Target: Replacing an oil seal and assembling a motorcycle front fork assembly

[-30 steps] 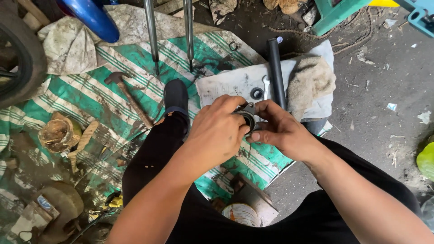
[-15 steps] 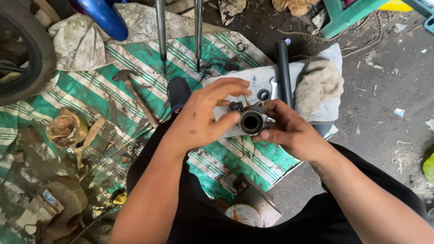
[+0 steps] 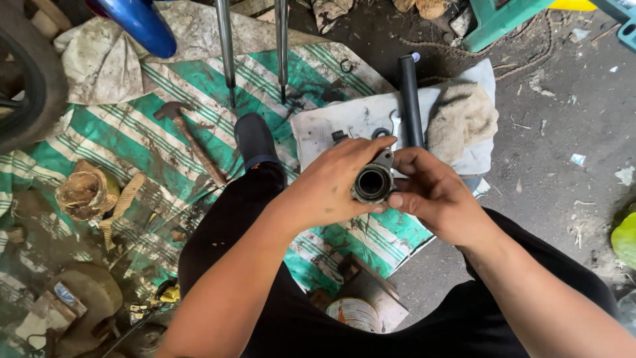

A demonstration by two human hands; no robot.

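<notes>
Both hands hold one part up over the person's lap: a short metal tube (image 3: 371, 183) with a dark bore, its open end turned toward the camera. The left hand (image 3: 331, 189) wraps it from the left, fingers curled over the top and thumb under the rim, so that grip is closed on the tube. The right hand (image 3: 434, 199) closes on it from the right, thumb pressed against the lower rim and fingers behind. Whatever sits inside the bore is too dark to tell.

To handle this well, in my judgement, the tube should stay square to the eyes with the bore open to the light, the left hand steadying while the right thumb works the rim; a greasy surface looks likely to slip, so the fingers should stay well round it.

Just beyond the hands a white cloth (image 3: 324, 129) lies on the striped green tarp (image 3: 126, 132), carrying small rings and a wrench, with a black pipe (image 3: 410, 99) and a beige rag (image 3: 462, 116) to the right. A hammer (image 3: 189, 139) lies far left, and two chrome rods (image 3: 226, 46) stand at the far edge. The black shoe (image 3: 255, 139) rests near the cloth. Open concrete floor (image 3: 563, 132) lies to the right; the left side is crowded with a tyre (image 3: 30, 86) and scrap.
</notes>
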